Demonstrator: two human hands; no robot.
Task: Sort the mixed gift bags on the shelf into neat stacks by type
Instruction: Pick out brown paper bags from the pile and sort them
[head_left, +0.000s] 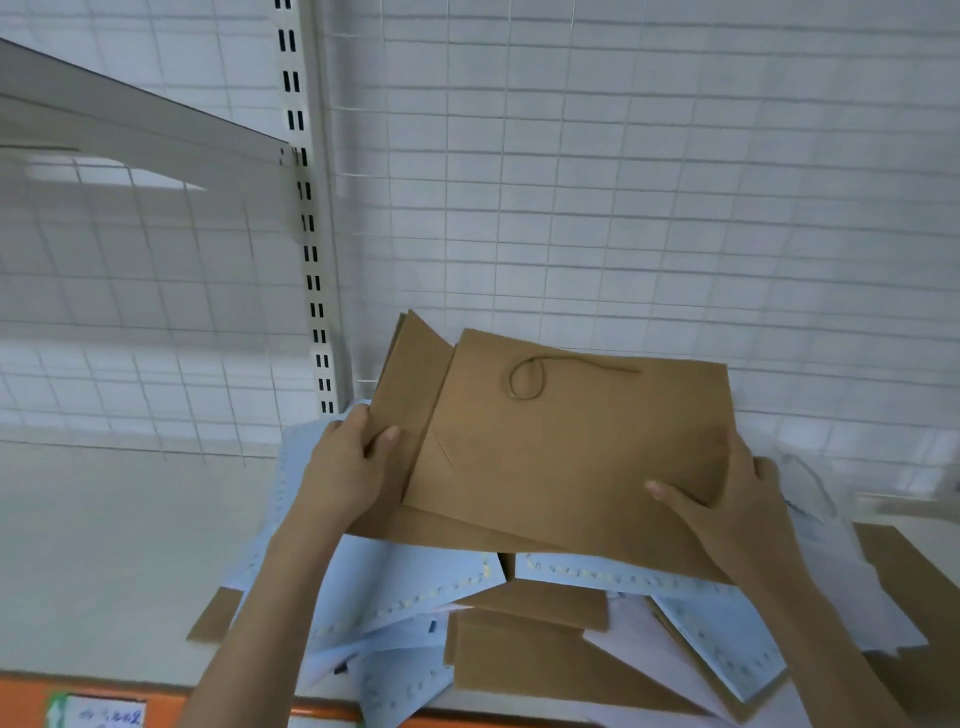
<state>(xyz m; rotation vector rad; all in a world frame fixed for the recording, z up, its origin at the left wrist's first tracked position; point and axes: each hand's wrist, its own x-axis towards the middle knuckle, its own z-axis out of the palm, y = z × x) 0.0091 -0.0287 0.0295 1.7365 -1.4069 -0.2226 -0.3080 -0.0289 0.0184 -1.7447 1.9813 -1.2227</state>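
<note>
Underneath, blue bags (415, 587), brown bags (524, 654).

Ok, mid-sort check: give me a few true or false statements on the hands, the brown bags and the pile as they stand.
1. Both hands hold the brown bags. True: the left hand grips the left edge of the brown bags, the right hand the right edge.
2. A string handle lies looped on the top brown bag. True: string handle.
3. The pale blue bags are already in a neat stack. False: the pale blue bags lie mixed with brown ones underneath.
4. The shelf's front edge is green. False: the front edge is orange.
5. The back wall is solid wood. False: it is a white wire grid.
</note>
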